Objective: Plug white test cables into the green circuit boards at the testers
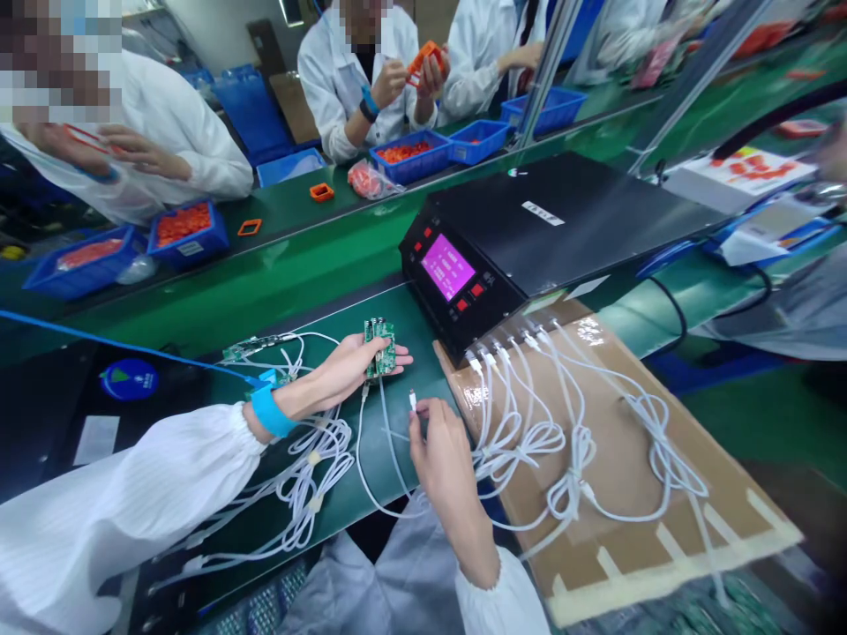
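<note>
My left hand (354, 366) holds a small green circuit board (379, 347) above the green mat, fingers wrapped under it. A blue wrist strap (271, 408) with a blue cord circles that wrist. My right hand (442, 445) pinches the plug end of a white cable (412, 401) just below the board. The cable trails down toward my lap. A second green circuit board (246, 349) lies to the left among white cables.
A black tester box (562, 220) with a pink screen (447, 265) stands ahead. Several white cables (562, 441) run from it over a cardboard sheet (635, 494). Across the green conveyor (278, 265), people in white coats handle orange parts beside blue bins (189, 234).
</note>
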Tool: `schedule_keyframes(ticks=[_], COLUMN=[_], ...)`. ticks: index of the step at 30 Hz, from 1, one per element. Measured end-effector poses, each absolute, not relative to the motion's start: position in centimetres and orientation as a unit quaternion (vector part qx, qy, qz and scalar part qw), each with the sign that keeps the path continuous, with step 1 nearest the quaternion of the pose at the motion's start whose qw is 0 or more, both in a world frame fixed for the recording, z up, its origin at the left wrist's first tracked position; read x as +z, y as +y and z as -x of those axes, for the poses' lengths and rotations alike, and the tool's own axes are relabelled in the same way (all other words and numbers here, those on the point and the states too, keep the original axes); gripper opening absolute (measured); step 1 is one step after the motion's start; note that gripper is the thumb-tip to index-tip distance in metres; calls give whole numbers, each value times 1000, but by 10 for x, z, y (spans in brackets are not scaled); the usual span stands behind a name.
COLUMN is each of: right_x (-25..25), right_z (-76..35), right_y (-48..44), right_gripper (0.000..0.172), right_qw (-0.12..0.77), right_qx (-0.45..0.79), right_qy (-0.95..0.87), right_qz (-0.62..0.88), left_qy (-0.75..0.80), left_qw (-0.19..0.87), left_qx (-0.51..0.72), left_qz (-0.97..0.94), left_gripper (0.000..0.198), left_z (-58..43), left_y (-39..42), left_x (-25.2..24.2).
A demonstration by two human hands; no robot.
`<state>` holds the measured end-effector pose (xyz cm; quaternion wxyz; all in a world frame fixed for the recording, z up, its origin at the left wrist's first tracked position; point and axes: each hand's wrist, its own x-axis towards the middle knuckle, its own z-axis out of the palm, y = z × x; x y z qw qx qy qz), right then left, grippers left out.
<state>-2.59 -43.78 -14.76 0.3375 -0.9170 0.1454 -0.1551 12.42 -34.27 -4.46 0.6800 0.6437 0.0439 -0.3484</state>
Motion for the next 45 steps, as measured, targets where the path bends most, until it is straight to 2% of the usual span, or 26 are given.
schedule_keyframes(ticks=[3, 8, 14, 23, 28, 37, 45], right_x=[-141, -133, -131, -129, -128, -124, -124], right_z=[27, 28, 32, 35, 35, 34, 35], right_y=[-435, -432, -433, -432, -435, -431, -431], right_gripper=[13, 22, 23, 21, 25, 23, 23], right_qw=[406, 439, 406, 374, 364, 370, 358], right_qx=[-175, -208, -256, -281, -282, -283, -301], right_qy=[155, 152, 147, 134, 131, 127, 130], right_qz=[883, 861, 865, 874, 878, 876, 874], left_qy=[42, 40, 29, 49, 32, -19, 23], left_qw=[699, 707, 700, 702, 683, 635, 563], left_qx=[-332, -338, -378, -360, -353, -245, -190], left_qz=[-632, -620, -605, -613, -639, -732, -804], left_gripper=[13, 18, 20, 16, 17, 17, 31], left_z=[-122, -106, -90, -84, -82, -80, -78], left_y=[-338, -336, -341, -346, -345, -338, -340], left_x=[-53, -55, -49, -42, -42, -49, -45])
